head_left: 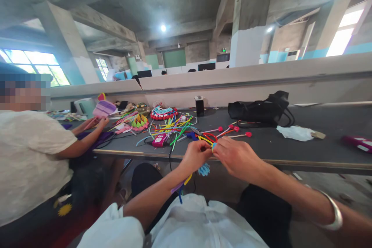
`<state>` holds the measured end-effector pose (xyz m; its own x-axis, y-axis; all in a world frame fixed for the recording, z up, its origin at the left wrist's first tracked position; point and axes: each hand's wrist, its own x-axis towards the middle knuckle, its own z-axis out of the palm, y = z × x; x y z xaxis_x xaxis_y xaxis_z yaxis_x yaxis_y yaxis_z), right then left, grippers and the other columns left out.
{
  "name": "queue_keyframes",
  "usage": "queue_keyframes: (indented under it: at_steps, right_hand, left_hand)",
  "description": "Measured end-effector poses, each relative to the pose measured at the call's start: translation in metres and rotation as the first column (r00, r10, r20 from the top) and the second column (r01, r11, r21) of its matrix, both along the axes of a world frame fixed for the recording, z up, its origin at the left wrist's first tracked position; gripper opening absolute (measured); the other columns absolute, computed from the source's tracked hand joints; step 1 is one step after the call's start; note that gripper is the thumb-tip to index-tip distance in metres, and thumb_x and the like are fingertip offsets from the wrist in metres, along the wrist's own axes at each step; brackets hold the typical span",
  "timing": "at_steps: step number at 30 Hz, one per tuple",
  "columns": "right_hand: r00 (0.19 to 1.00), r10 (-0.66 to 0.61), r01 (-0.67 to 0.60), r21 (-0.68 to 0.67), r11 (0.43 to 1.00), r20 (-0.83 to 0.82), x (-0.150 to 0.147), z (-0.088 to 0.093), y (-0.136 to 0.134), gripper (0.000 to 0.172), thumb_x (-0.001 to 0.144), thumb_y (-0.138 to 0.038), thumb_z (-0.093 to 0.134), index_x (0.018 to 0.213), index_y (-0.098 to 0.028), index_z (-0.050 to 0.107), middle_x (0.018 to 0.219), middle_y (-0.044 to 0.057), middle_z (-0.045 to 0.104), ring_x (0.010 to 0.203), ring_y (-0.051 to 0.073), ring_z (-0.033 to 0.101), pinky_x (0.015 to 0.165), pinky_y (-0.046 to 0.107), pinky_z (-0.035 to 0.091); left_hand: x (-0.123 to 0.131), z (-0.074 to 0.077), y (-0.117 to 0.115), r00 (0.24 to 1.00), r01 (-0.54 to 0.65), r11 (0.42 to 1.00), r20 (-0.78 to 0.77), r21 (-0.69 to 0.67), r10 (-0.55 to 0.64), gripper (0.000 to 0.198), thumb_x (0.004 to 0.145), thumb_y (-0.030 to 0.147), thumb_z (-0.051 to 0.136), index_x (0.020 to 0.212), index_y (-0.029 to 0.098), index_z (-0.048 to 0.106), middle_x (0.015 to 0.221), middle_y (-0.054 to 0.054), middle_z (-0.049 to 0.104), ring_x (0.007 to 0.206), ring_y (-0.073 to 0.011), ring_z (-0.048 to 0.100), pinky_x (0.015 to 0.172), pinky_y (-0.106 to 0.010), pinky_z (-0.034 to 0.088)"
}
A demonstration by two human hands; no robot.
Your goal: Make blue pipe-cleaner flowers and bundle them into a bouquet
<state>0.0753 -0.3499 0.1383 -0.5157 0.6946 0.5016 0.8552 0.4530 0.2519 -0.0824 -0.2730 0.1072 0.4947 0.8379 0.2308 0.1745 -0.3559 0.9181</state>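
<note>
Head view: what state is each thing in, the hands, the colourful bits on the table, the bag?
pipe-cleaner piece: held between both hands, strands hanging down.
left hand: closed, pinching the piece.
right hand: closed, pinching its other side.
pipe-cleaner pile: loose, scattered on the table.
black bag: slumped, lying on the table.
white cloth: crumpled.
black box: upright.

Left hand (195, 157), right hand (236, 159) seemingly pinch stems (213, 145).
</note>
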Motion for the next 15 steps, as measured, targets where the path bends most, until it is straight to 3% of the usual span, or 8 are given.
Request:
queue_keyframes:
  at_steps: [3,7,10,15]
  right_hand:
    - [0.986,-0.011,0.021,0.058,0.998,-0.166,0.000,-0.023,-0.003,0.019,0.092,-0.018,0.047,0.082,-0.017,0.064,0.080,0.007,0.063,0.079,0.019,0.057,0.063,0.028,0.039]
    - [0.908,0.034,0.017,0.117,0.993,-0.419,0.002,-0.045,-0.005,0.020,0.095,-0.021,0.045,0.084,-0.018,0.062,0.079,0.005,0.062,0.076,0.016,0.057,0.066,0.026,0.041]
    - [0.808,0.068,0.001,0.117,0.993,-0.585,0.002,-0.051,-0.006,0.016,0.094,-0.022,0.048,0.083,-0.019,0.060,0.078,0.003,0.061,0.074,0.015,0.057,0.068,0.025,0.041]
    - [0.627,0.011,-0.028,-0.008,1.000,-0.779,-0.002,-0.053,-0.010,0.013,0.091,-0.021,0.051,0.080,-0.021,0.059,0.076,0.001,0.060,0.071,0.014,0.057,0.066,0.024,0.042]
  left_hand:
    - [0.003,-0.001,-0.004,0.991,-0.009,0.983,0.127,-0.185,0.033,0.008,0.062,0.022,0.057,0.062,0.014,0.058,0.051,0.005,0.046,0.049,-0.0073,0.036,0.050,-0.021,0.026]
    - [0.004,0.003,-0.010,0.956,0.099,0.915,0.293,-0.391,0.022,0.007,0.060,0.020,0.060,0.059,0.013,0.059,0.055,0.002,0.050,0.051,-0.0081,0.040,0.050,-0.022,0.028]
    - [0.002,0.008,-0.013,0.927,0.206,0.862,0.376,-0.463,-0.019,0.010,0.059,0.021,0.066,0.058,0.014,0.058,0.058,0.000,0.049,0.050,-0.0082,0.039,0.048,-0.022,0.027]
    - [-0.004,0.014,-0.018,0.887,0.357,0.784,0.447,-0.508,-0.115,0.018,0.065,0.024,0.069,0.060,0.016,0.054,0.055,0.003,0.039,0.045,-0.0060,0.030,0.043,-0.023,0.021]
